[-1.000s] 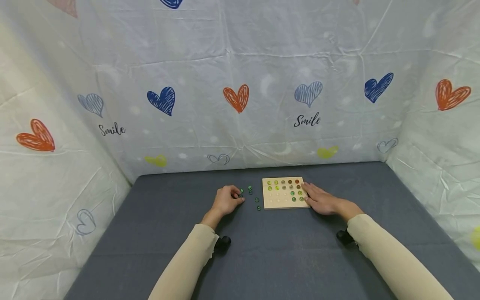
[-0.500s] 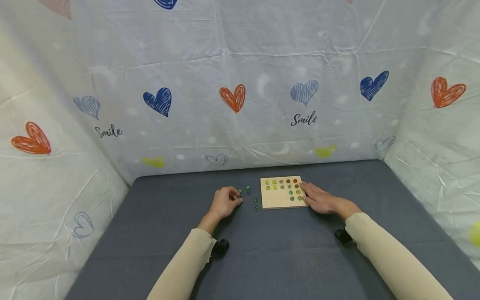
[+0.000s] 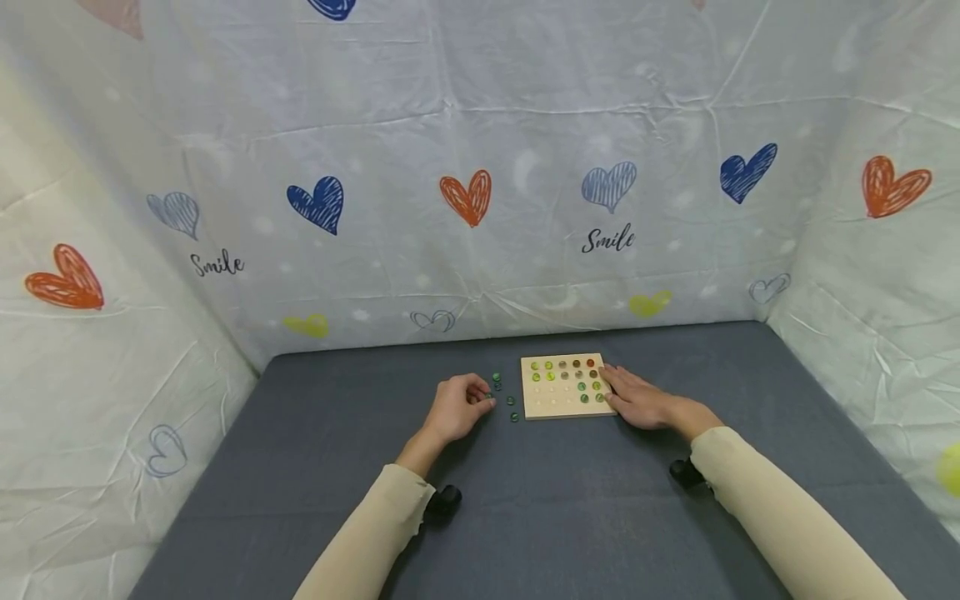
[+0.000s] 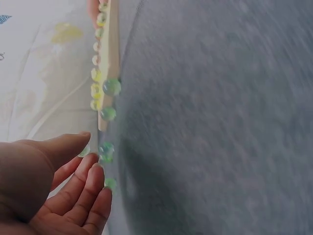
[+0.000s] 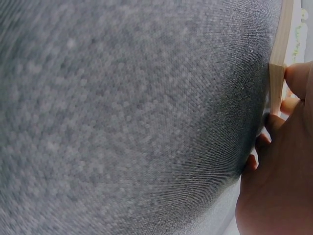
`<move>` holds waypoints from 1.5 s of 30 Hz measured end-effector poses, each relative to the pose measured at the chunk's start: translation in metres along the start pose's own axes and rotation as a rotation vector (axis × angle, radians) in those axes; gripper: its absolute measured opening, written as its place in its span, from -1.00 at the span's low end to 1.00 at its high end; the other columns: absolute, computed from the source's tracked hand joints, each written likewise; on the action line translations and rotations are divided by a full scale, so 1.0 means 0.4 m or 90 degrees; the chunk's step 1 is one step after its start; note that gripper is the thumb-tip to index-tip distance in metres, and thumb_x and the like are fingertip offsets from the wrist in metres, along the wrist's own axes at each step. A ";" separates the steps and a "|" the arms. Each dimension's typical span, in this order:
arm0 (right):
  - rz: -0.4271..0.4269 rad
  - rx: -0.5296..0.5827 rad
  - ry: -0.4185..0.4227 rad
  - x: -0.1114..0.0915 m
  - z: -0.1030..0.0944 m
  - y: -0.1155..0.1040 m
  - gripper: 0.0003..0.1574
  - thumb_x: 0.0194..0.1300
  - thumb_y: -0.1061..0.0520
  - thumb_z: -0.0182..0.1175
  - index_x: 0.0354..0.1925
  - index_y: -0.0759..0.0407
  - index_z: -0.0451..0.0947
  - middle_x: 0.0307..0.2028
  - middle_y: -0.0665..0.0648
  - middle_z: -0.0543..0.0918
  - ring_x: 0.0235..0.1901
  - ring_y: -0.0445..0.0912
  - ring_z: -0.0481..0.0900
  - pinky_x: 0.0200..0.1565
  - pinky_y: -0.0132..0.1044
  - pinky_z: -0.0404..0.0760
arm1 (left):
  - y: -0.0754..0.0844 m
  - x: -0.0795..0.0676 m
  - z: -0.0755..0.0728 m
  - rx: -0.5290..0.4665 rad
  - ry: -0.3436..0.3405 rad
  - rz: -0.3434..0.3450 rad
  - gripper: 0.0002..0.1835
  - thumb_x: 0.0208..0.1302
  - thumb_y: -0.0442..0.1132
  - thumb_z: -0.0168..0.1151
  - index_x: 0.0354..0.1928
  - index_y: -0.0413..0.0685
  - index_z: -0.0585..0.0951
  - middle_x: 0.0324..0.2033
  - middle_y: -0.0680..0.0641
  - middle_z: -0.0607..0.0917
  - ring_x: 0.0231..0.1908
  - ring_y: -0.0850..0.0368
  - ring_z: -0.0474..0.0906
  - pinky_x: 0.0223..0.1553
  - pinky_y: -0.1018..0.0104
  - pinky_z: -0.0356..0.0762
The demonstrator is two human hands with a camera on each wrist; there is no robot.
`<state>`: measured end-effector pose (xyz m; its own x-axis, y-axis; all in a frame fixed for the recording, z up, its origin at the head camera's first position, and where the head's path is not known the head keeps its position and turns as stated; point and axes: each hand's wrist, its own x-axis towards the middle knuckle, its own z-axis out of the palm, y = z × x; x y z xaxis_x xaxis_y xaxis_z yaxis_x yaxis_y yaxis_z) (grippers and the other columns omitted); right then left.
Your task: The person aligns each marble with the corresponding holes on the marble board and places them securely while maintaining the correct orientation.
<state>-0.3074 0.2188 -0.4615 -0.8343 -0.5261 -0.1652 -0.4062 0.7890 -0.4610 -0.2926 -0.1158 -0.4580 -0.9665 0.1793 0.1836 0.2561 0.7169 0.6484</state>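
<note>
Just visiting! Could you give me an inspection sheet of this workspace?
Surface: dark grey cloth, lightly creased.
Job's things: pale board bearing coloured marbles, near-left holes unfilled; loose green marbles to its left.
Clutter: nothing seen.
Grips: left grip pinches a green marble; right grip rests on the board's right edge.
Cables: nothing seen.
Surroundings: pale curtain printed with hearts and "Smile".
</note>
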 end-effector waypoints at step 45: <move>0.006 -0.007 0.004 0.004 0.011 0.001 -0.29 0.53 -0.03 -0.29 0.46 0.25 -0.20 0.44 0.31 -0.16 0.40 0.25 -0.23 0.31 0.16 -0.12 | 0.160 0.098 0.174 -0.013 -0.073 0.077 -0.92 0.17 -0.28 0.30 -0.30 -0.09 0.61 -0.42 0.03 0.60 -0.40 0.24 0.49 -0.32 0.39 0.45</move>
<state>-0.3071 0.2168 -0.4658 -0.8403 -0.5168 -0.1640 -0.4025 0.7972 -0.4501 -0.3151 -0.0159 -0.4606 -0.9239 0.3394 0.1765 0.3694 0.6716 0.6422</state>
